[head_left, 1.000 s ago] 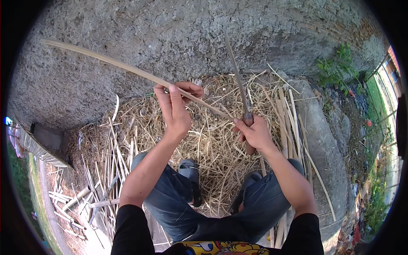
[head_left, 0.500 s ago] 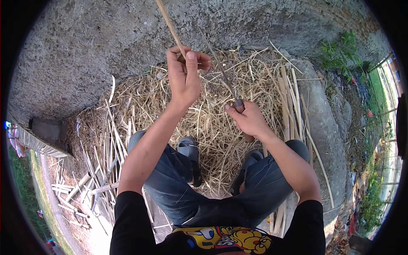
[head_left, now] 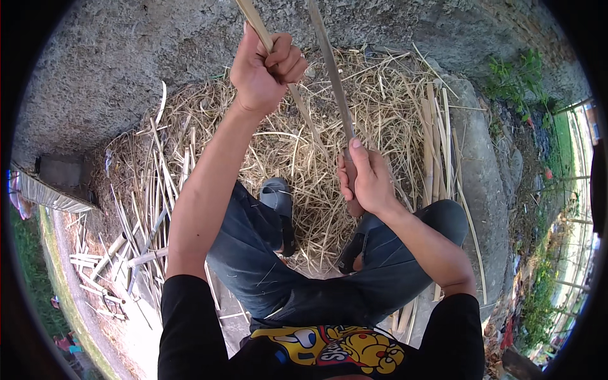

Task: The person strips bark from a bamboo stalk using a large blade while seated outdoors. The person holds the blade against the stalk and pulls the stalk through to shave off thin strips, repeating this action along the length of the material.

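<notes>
The left hand [head_left: 265, 71] is raised near the top of the view, fingers curled tight into a fist around a pale bamboo strip [head_left: 254, 20]. The strip enters the fist from above, running up and out past the upper edge of the frame, and comes out below the hand, slanting down to the right over the straw. The grip sits on the upper part of the visible length.

The right hand [head_left: 366, 177] is lower and nearer the body, closed around the handle of a long blade [head_left: 329, 63], thumb laid up along the handle. The blade rises from this fist, straight and narrow, and leaves the frame at the top just right of the strip. Strip and blade stand close side by side near the left hand; whether they touch there cannot be told.

Below both hands lies a heap of dry straw and shavings [head_left: 380, 107] on the ground, backed by a rough concrete wall [head_left: 126, 57]. Cut bamboo slats [head_left: 136, 215] lie scattered to the left. The person sits with knees bent, in dark jeans [head_left: 253, 253], one sandalled foot [head_left: 278, 196] planted in the straw.
</notes>
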`<control>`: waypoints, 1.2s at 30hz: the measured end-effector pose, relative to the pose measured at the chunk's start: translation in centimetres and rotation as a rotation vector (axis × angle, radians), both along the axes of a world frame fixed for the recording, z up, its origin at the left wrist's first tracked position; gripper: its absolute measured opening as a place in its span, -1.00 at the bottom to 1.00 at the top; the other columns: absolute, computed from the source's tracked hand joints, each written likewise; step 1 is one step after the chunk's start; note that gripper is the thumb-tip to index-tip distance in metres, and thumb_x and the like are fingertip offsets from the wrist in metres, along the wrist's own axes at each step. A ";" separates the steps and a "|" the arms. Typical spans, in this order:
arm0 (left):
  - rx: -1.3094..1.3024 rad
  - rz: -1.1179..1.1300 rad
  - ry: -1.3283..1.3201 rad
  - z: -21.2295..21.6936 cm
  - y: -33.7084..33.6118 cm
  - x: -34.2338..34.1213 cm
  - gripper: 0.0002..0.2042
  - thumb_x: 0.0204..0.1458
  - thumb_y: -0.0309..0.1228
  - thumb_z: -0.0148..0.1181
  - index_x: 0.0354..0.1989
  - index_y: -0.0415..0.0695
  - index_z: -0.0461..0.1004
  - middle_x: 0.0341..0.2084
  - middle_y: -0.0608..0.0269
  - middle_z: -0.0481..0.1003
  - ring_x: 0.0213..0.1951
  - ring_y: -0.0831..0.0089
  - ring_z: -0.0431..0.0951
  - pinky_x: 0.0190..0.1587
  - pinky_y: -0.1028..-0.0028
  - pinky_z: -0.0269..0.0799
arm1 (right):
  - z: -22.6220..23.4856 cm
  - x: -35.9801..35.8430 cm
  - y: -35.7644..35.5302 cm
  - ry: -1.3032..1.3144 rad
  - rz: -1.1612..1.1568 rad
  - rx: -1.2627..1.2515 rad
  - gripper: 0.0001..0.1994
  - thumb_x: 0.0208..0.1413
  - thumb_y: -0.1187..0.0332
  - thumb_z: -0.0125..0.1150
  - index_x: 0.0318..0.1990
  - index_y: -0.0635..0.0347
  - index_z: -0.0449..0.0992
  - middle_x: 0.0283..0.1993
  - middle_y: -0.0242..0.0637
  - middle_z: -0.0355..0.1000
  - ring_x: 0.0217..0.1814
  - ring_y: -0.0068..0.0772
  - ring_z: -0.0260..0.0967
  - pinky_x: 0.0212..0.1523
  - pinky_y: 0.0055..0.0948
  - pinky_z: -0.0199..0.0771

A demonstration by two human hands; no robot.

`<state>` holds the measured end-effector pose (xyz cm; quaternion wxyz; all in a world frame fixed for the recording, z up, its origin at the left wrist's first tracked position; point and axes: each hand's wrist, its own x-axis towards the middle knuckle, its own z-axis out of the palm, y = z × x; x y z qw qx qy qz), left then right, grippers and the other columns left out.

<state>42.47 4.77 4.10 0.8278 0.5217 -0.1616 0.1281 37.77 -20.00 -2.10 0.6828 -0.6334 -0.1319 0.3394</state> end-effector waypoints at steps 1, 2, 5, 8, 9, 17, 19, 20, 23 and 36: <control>0.013 -0.017 -0.014 0.0 0.3 0.0 -0.36 0.26 0.34 -0.43 -0.65 0.07 -0.04 -0.73 0.52 -0.14 -0.62 0.56 -0.21 -0.54 0.46 -0.26 | -0.6 -0.7 0.2 0.033 -0.006 -0.005 -0.37 0.42 -0.19 -0.23 -0.42 0.25 0.35 -0.61 -0.38 0.28 -0.75 -0.58 0.23 -0.71 -0.54 0.24; 0.022 -0.040 -0.030 0.0 0.3 0.2 -0.36 0.26 0.35 -0.43 -0.65 0.07 -0.05 -0.73 0.52 -0.14 -0.62 0.56 -0.21 -0.54 0.46 -0.25 | -1.4 -1.3 0.1 0.064 -0.019 -0.015 -0.38 0.42 -0.19 -0.23 -0.42 0.24 0.34 -0.61 -0.37 0.28 -0.75 -0.57 0.23 -0.71 -0.53 0.25; 0.105 -0.029 -0.033 -0.8 0.0 -0.2 -0.37 0.26 0.34 -0.40 -0.64 0.07 -0.04 -0.74 0.52 -0.13 -0.61 0.55 -0.22 -0.53 0.45 -0.25 | -4.6 -2.2 0.1 0.217 0.063 -0.195 -0.37 0.38 -0.24 -0.17 -0.37 0.24 0.36 -0.62 -0.38 0.28 -0.75 -0.56 0.21 -0.71 -0.50 0.26; 0.114 -0.044 -0.015 -1.6 1.0 -0.8 -0.36 0.25 0.36 -0.41 -0.65 0.08 -0.05 -0.73 0.52 -0.14 -0.62 0.56 -0.23 -0.53 0.46 -0.25 | -4.7 -1.4 0.2 0.327 0.061 -0.331 -0.38 0.36 -0.25 -0.14 -0.36 0.22 0.35 -0.61 -0.39 0.27 -0.76 -0.55 0.19 -0.72 -0.47 0.28; 0.078 -0.081 -0.016 -2.0 1.3 -0.7 -0.36 0.24 0.38 -0.43 -0.64 0.09 -0.08 -0.73 0.53 -0.16 -0.61 0.56 -0.24 -0.53 0.46 -0.27 | -3.8 -0.9 0.0 0.346 -0.014 -0.232 -0.39 0.38 -0.22 -0.16 -0.38 0.23 0.34 -0.61 -0.38 0.27 -0.76 -0.55 0.20 -0.72 -0.46 0.28; 0.019 -0.188 0.075 -2.0 -0.2 0.1 -0.30 0.20 0.44 -0.32 -0.70 0.08 -0.04 -0.73 0.47 -0.10 -0.65 0.50 -0.16 -0.53 0.42 -0.14 | -3.9 -2.2 -0.8 0.386 -0.003 -0.113 -0.39 0.37 -0.24 -0.17 -0.36 0.20 0.35 -0.61 -0.38 0.26 -0.77 -0.54 0.16 -0.70 -0.48 0.25; -0.143 -0.185 0.105 -3.5 -0.1 -0.4 -0.30 0.19 0.45 -0.34 -0.71 0.08 -0.03 -0.73 0.49 -0.11 -0.65 0.51 -0.18 -0.53 0.42 -0.15 | -4.4 -1.9 -0.7 0.487 0.087 -0.247 -0.39 0.34 -0.27 -0.15 -0.34 0.19 0.35 -0.61 -0.40 0.25 -0.77 -0.54 0.15 -0.70 -0.48 0.24; -0.145 -0.187 0.103 -3.0 0.1 -0.7 -0.30 0.19 0.45 -0.34 -0.71 0.08 -0.03 -0.73 0.49 -0.11 -0.65 0.51 -0.18 -0.53 0.42 -0.15 | -4.0 -1.0 -0.7 0.370 0.015 -0.250 -0.39 0.36 -0.24 -0.14 -0.37 0.20 0.35 -0.61 -0.39 0.26 -0.77 -0.54 0.16 -0.70 -0.48 0.26; -0.061 -0.216 0.091 -2.1 0.4 -0.8 -0.28 0.14 0.50 -0.30 -0.72 0.09 -0.04 -0.74 0.52 -0.13 -0.66 0.52 -0.20 -0.54 0.42 -0.16 | -0.6 1.0 -1.6 0.141 -0.172 -0.102 -0.39 0.35 -0.26 -0.17 -0.34 0.20 0.35 -0.60 -0.38 0.26 -0.77 -0.55 0.16 -0.70 -0.49 0.26; -0.038 -0.107 0.082 -1.6 1.5 -1.6 -0.30 0.15 0.48 -0.24 -0.70 0.10 -0.07 -0.72 0.49 -0.15 -0.64 0.52 -0.20 -0.53 0.41 -0.18 | -1.4 -1.8 -1.9 0.255 -0.077 -0.135 -0.35 0.38 -0.26 -0.21 -0.37 0.25 0.37 -0.61 -0.35 0.29 -0.75 -0.55 0.22 -0.71 -0.53 0.27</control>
